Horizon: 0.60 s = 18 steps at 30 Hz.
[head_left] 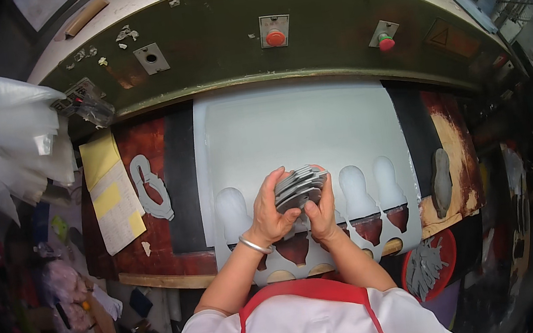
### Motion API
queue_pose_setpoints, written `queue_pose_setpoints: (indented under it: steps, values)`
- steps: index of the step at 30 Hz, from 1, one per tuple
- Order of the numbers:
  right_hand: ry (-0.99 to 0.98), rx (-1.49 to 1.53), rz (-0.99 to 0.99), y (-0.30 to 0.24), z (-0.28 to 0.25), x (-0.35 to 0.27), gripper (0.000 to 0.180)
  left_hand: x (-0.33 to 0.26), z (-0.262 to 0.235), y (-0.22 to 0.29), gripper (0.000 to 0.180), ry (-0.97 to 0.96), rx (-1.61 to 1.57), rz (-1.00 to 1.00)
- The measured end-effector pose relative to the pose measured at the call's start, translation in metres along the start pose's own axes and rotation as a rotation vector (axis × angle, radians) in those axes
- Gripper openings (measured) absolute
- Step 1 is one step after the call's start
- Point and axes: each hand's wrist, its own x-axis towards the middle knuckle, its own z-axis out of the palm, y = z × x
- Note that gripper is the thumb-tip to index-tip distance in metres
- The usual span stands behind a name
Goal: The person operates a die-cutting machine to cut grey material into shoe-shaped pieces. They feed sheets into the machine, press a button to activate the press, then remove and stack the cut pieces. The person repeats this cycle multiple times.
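Head view: two bare hands meet over a grey sheet point(298, 125).
Left hand point(271, 210): fingers half curled round the left side of a stack point(298, 188) of thin grey pieces, thumb at the near side.
Right hand point(323, 211): fingers bent likewise, gripping the stack's right side.
Stack: held between both palms, above the sheet's near part.
Sheet: a row of gaps point(367, 229) near the person looks finished; the broad far part is whole, so most seems uncut.
Red bowl point(451, 251): holds grey scraps point(424, 269), at the lower right.
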Motion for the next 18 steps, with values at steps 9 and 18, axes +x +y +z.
queue_pose_setpoints:
  steps: [9, 18]
  values:
    - [0.081, -0.257, -0.203, -0.001, 0.009, 0.019, 0.086, 0.013, -0.002, 0.006, 0.064, 0.12, 0.156, -0.004]
    - [0.194, -0.276, 0.025, 0.006, 0.012, 0.018, 0.046, 0.023, 0.001, -0.001, 0.049, 0.181, 0.26, -0.003]
